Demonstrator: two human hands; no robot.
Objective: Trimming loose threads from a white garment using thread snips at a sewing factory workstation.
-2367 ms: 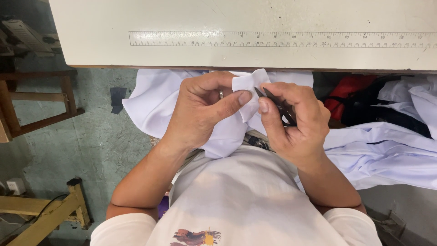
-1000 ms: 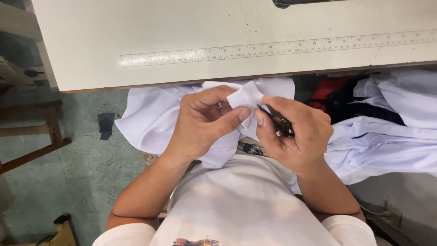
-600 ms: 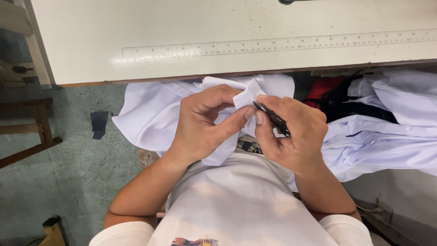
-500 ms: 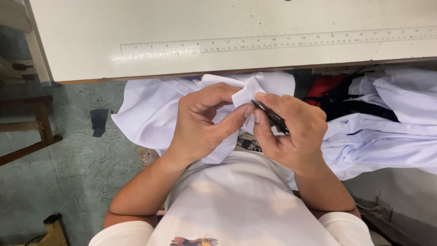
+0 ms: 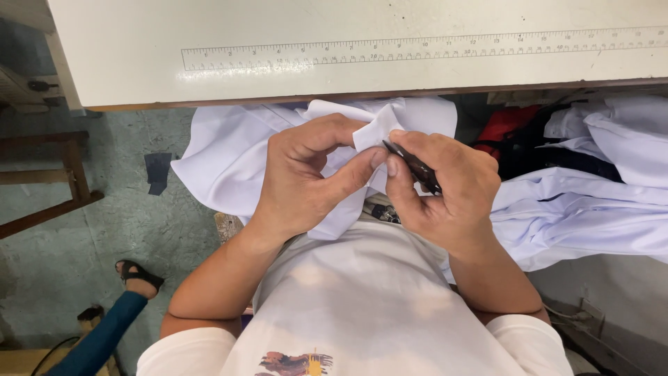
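Pinching a folded point of white fabric (image 5: 379, 132), the left hand (image 5: 306, 177) is closed with thumb and forefinger clamped on the cloth; material thin, smooth, woven, creased to a crisp corner.

Head view, sole view, items as seen:

Right hand (image 5: 445, 191): curled shut around a slim dark tool (image 5: 412, 166), narrow and pointed, matte black, its tip meeting the fabric corner just beside the left thumb. What kind of tool it is cannot be told.

White garment (image 5: 229, 157): the pinched fabric belongs to this larger piece, soft and loosely rumpled, draped over the lap and hanging below the counter edge, held just in front of the person's chest.

Counter (image 5: 348, 28): flat, pale off-white top, slightly scuffed, with a brown wooden edge along its near side.

Ruler strip (image 5: 417, 49): long, thin, pale printed scale set flat along the counter surface, parallel to the near edge.

Garment pile (image 5: 591, 209): more white and pale lilac cloth, glossy and folded in broad waves, to the person's right; a red cloth (image 5: 504, 125) and a black one lie tucked behind it.

Floor (image 5: 104, 237): grey-green concrete, mottled and worn, with a dark tape patch (image 5: 158, 170).

Wooden frame (image 5: 56, 181): brown square-section bars at far left.

Another person's foot in a black sandal (image 5: 139, 275), with a blue trouser leg, at lower left.
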